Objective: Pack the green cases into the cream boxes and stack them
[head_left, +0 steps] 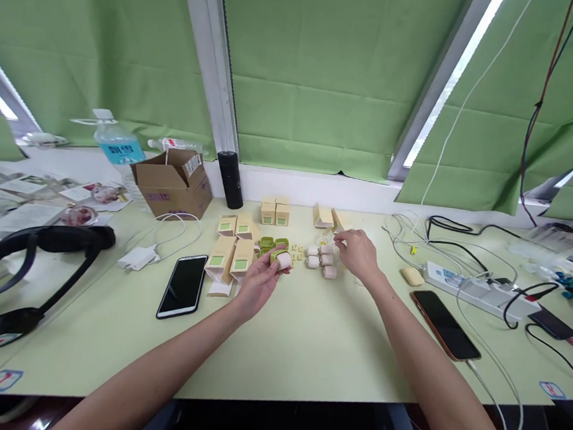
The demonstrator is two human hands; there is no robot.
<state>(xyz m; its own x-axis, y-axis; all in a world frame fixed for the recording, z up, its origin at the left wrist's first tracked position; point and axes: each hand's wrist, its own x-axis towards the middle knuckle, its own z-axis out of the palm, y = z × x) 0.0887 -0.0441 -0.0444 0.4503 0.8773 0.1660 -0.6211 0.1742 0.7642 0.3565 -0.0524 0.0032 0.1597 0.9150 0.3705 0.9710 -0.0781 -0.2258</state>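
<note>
Left hand [259, 281], palm up, grips a small case [282, 260]; right hand [358, 253] reaches half-open over white cases [323, 260].

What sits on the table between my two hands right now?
In the head view, between the left hand, holding a green case with a white piece, and the right hand lies a cluster of small white pieces.
</note>
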